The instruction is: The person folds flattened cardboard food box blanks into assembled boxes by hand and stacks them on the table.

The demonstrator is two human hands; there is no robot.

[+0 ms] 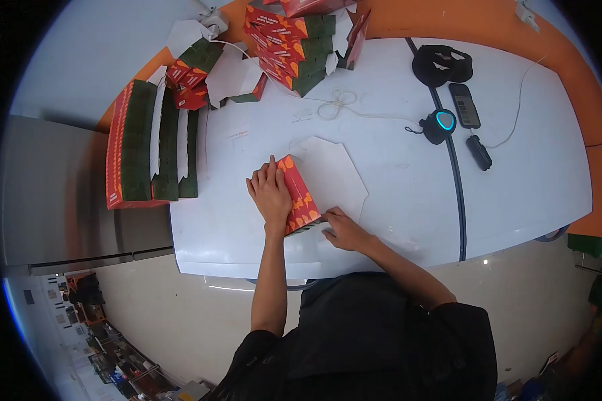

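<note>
A red and orange patterned carton lies on the white table near its front edge, with a white flap spread out to its right. My left hand rests on the carton's left side, fingers apart and pointing away from me. At the carton's near right corner is my right hand, its fingers bent with the index finger at the edge. Whether those fingers pinch the carton is too small to tell. Dark green shows along the carton's near side, between the two hands.
Red and green cartons stand in a row at the left edge of the table. More cartons are piled at the back. On the right lie a black strap, a phone, a round speaker and a cable.
</note>
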